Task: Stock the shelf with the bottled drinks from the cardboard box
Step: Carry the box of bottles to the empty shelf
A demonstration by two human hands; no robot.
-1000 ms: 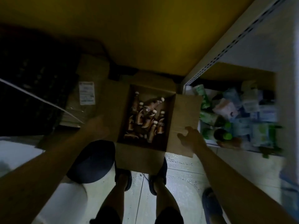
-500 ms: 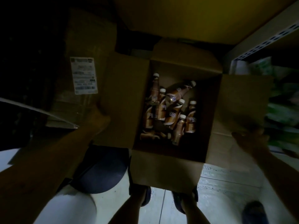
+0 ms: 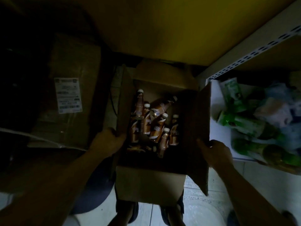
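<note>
Cardboard, brown and open, the box [image 3: 149,185] stands between the fingers, one white metal shelf [image 3: 219,136] of green packets [image 3: 241,123] beyond the right ones, one closed labelled carton [image 3: 73,95] beyond the left, left hand [image 3: 107,141] and right hand [image 3: 215,152] each gripping a flap, about eight brown white-capped bottles [image 3: 156,129] inside.

Caught plain matt brown card on the cardboard box [image 3: 149,188], flaps dull and a touch rough at the cut edges. Saw smooth glossy plastic on the bottled drinks [image 3: 156,128]: shiny coffee-brown sleeves, white plastic caps. Picked out a matt white paper label [image 3: 68,95] on the second carton [image 3: 73,62], also dull brown card. Noted pale painted metal, perforated, on the shelf upright [image 3: 254,51]. Spotted glossy, crinkled plastic on the green packets [image 3: 241,123]. Found smooth, faintly shiny tile on the floor [image 3: 200,207], and flat matt yellow paint on the wall [image 3: 162,30].
</note>
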